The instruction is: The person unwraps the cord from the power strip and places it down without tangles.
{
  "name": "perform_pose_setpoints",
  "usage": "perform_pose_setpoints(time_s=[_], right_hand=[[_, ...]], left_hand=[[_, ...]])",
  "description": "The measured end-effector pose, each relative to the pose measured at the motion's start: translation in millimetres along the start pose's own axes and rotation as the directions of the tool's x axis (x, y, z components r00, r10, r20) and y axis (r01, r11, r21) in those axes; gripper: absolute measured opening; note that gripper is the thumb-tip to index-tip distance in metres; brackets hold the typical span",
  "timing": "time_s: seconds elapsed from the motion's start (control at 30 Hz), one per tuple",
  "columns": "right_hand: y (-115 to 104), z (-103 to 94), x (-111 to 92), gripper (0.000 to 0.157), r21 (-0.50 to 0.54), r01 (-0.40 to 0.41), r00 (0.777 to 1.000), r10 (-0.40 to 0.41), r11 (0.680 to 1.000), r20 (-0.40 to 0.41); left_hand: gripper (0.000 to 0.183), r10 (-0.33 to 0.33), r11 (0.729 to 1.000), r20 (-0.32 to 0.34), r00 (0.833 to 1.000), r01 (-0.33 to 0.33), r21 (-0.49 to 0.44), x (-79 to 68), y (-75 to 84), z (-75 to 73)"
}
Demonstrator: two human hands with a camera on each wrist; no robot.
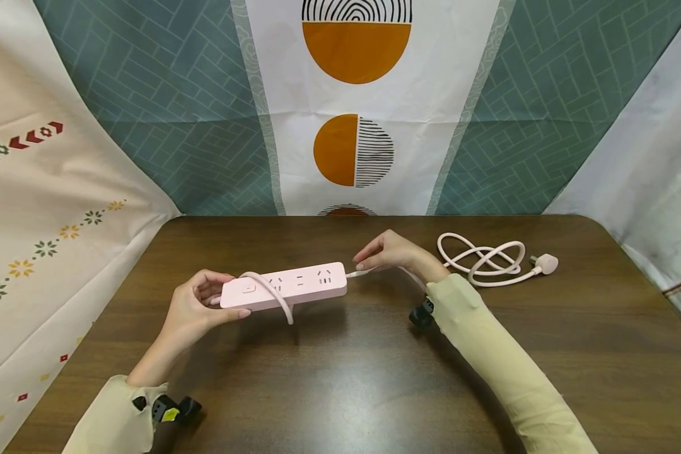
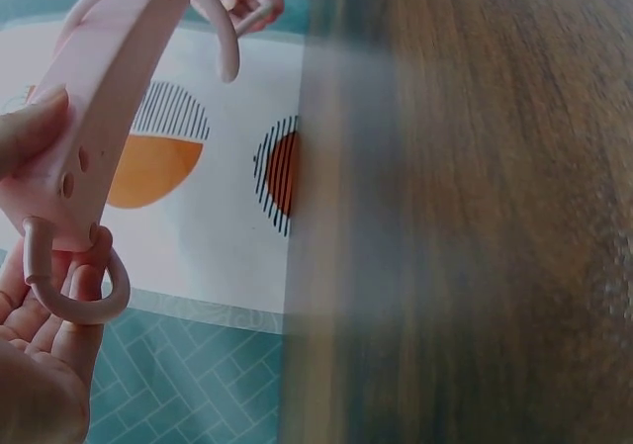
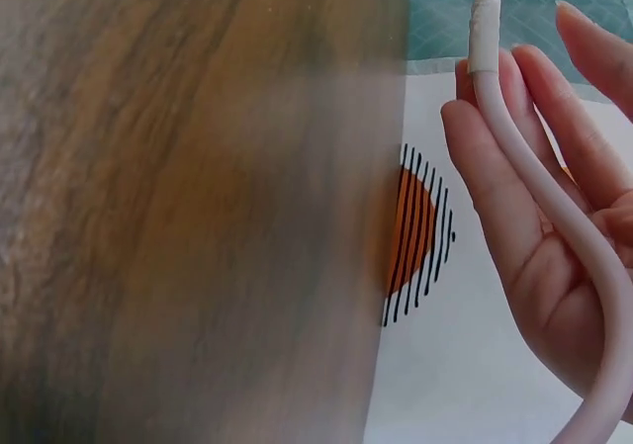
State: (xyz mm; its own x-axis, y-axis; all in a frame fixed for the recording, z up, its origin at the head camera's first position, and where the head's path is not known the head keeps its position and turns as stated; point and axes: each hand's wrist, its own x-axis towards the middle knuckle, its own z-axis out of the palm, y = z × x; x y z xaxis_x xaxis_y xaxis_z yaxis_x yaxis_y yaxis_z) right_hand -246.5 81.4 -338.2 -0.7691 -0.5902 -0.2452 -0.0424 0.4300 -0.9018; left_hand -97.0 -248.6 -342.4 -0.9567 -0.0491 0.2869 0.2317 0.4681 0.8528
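Observation:
A pink power strip (image 1: 295, 285) is held up over the table, tilted slightly, its socket face showing. My left hand (image 1: 195, 302) grips its left end, thumb on the near side. Part of the pale pink cord (image 1: 270, 291) loops across the strip's face and hangs below its front edge. A small cord loop (image 2: 94, 310) pokes out by the left fingers at that end. Near the strip's right end is my right hand (image 1: 394, 255). In the right wrist view the cord (image 3: 539, 172) runs along its extended fingers, thumb apart, with a white wrapped section (image 3: 485, 24) above.
On the right of the brown table (image 1: 545, 353) lie loose cord coils (image 1: 488, 268) ending in a plug (image 1: 547, 263). A patterned curtain (image 1: 176, 126) hangs behind the far edge. Dark wrist devices (image 1: 422, 313) sit at both cuffs.

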Motion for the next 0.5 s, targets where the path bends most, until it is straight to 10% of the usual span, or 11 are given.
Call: perform_pose_setpoints(time_s=[0.5], right_hand=[[7.0,1.8,-2.2,0.025,-0.036,-0.050,0.999,0.051,0.998,0.018]], left_hand=[[0.053,0.003,1.000,-0.002,1.000,-0.003,-0.009,0.2,-0.7,1.1]])
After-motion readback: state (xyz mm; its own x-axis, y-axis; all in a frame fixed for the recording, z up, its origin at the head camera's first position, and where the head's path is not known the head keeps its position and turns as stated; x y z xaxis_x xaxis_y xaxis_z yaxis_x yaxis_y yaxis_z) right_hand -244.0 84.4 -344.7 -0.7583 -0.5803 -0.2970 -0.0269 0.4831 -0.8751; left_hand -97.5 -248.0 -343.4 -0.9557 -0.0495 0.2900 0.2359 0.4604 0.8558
